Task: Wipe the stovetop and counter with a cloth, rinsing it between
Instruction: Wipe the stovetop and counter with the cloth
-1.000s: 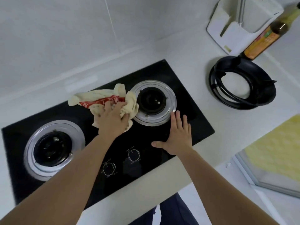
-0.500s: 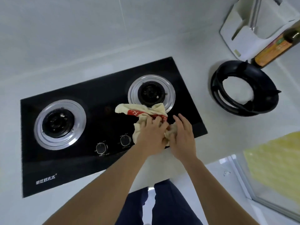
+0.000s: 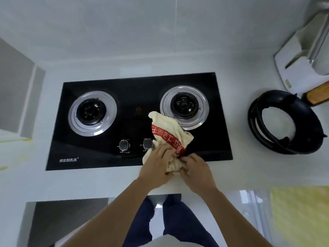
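Tabletop (image 3: 249,175) in pale white carries everything here, and its front strip is where trouble could start — the cloth is bunched right at the edge, so a loose tail could slide off toward the floor if either hand lets go. Next in size, the black glass stovetop (image 3: 135,97) lies flush in it with both burner grates off; one black grate ring (image 3: 286,122) sits well apart on the right, near a bottle's base. The right burner (image 3: 184,105) stands bare, and the cloth's upper end lies touching its steel ring — dragged carelessly, the fabric could snag on the burner parts or shift the cap. The cream cloth (image 3: 169,132) with its red printed band stretches from that ring down over the stovetop's front edge. The left hand (image 3: 156,164) grips its lower bunch with curled fingers; the right hand (image 3: 195,168) pinches the same bunch from the other side. Smallest are the two knobs: the right knob (image 3: 147,143) sits just beside the cloth, where a hard pass could turn it and release gas, and the left knob (image 3: 124,145) lies clear of it.
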Available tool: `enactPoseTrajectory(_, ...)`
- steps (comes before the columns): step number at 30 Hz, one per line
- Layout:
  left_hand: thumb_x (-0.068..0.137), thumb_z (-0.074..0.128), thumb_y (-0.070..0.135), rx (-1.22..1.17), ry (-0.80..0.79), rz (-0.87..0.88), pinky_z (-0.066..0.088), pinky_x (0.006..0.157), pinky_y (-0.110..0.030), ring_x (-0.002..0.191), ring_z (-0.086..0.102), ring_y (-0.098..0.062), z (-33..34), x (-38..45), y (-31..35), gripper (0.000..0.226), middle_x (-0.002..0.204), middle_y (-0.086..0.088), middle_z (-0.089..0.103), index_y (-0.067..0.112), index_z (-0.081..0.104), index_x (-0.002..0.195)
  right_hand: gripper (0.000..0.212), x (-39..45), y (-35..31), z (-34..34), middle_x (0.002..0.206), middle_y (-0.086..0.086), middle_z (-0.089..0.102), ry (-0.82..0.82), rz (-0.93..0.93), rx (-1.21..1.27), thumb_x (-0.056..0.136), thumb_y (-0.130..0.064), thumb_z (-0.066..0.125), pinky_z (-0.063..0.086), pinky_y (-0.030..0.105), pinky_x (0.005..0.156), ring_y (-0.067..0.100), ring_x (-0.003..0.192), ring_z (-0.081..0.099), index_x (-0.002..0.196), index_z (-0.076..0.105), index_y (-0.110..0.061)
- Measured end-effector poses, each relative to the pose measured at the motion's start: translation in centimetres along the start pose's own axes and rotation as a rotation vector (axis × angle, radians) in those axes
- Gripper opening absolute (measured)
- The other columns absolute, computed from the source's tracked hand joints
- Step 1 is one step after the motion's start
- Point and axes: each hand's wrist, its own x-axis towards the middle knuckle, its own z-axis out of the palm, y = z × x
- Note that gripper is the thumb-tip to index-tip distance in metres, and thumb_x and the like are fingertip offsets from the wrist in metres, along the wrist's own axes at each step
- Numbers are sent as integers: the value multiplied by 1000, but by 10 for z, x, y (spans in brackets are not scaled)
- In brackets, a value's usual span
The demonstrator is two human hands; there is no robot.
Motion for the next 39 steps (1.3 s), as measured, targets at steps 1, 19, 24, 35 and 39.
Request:
enactPoseTrajectory(1, 71, 72, 32, 20, -17, 24, 40, 113, -40, 129, 48, -22, -2, -4, -3, 57, 134, -2, 53, 15, 57, 123, 27, -2, -2, 4, 111, -8, 62, -39, -32, -4, 91, -31, 71, 53, 26, 81, 13, 94, 62, 117, 69, -24)
enactPoseTrajectory(19, 73, 68, 28, 7, -102, -21, 34, 120, -35, 130, 47, -15, -68, -103, -134, 44, 132, 9, 52, 25, 57, 116, 69, 15, -145, 74, 91, -16, 71, 6, -182, -314, 76, -79, 70, 45, 22, 43, 7, 61, 64, 129, 54, -37)
enactPoseTrajectory(24, 71, 77, 24, -26, -49, -72, 36, 116, -35, 131, 46, -13, -108, -153, -194, 44, 136, 12, 51, 28, 59, 111, 43, 28, -210, 119, 91, -12, 67, -95, -246, -333, 90, -73, 54, 41, 28, 48, 15, 71, 65, 107, 48, -34)
enactPoseTrajectory(35, 65, 78, 23, 200, 148, -522, 40, 102, -52, 129, 48, -38, -187, -204, -279, 45, 153, -6, 43, 35, 69, 107, 25, 90, -351, 154, 92, 2, 70, -134, -326, -259, 99, -43, 59, 42, 36, 61, 30, 81, 69, 111, 55, -21)
enactPoseTrajectory(39, 64, 80, 9, 160, 201, -620, 48, 80, -48, 104, 58, -38, -191, -205, -288, 50, 151, -6, 40, 29, 66, 107, 23, 101, -364, 137, 92, 3, 71, -118, -244, -263, 101, -41, 56, 45, 37, 65, 29, 83, 69, 115, 56, -22)
